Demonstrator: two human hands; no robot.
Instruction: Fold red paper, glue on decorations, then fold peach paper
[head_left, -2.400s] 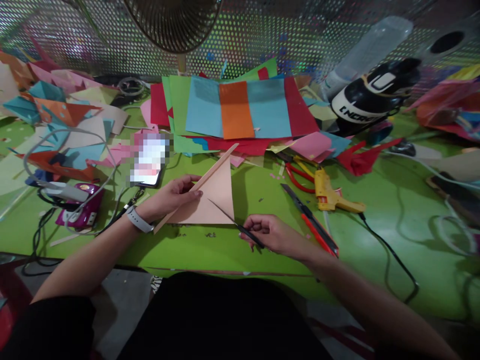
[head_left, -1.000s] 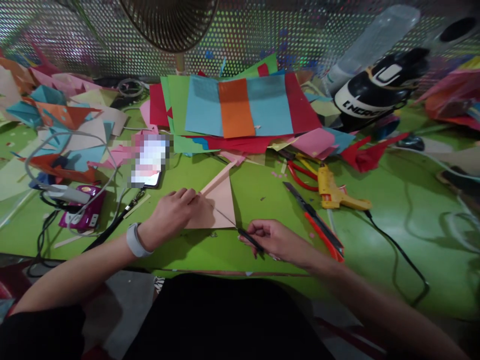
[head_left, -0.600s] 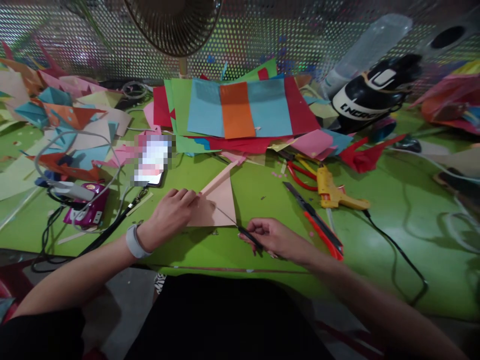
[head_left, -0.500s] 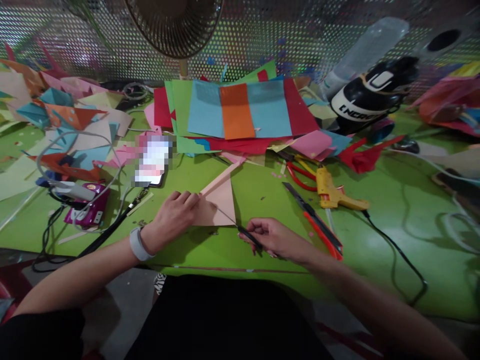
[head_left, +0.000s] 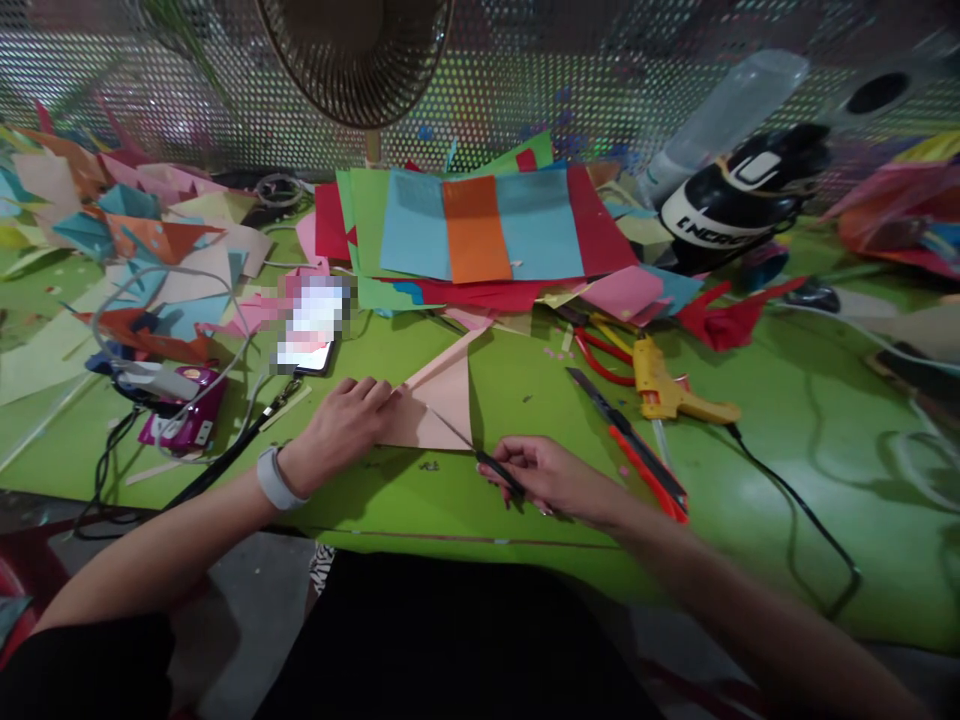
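Note:
A pale pink paper (head_left: 442, 400) with a folded strip along its slanted upper edge lies on the green table (head_left: 540, 500). My left hand (head_left: 350, 427) presses on the paper's left part, fingers close together at the fold. My right hand (head_left: 540, 475) grips the black handle of a slim metal tool (head_left: 496, 470), seemingly scissors. Its thin blade lies across the paper, tip pointing up and left. To the right rest a red-and-black cutter (head_left: 637, 450) and a yellow glue gun (head_left: 664, 385). A phone (head_left: 311, 325) with a lit screen lies beyond my left hand.
Coloured sheets (head_left: 480, 225) are stacked at the back, below a fan (head_left: 360, 60). Folded papers (head_left: 161, 235) and a purple power socket (head_left: 184, 415) with cables sit left. A black bottle (head_left: 739, 200) leans back right; red-handled pliers (head_left: 600, 360) lie beside the glue gun.
The view has shifted slightly, so the fan and left-side items appear a little lower and farther right. Both hands keep nearly the same pose on the paper and the tool.

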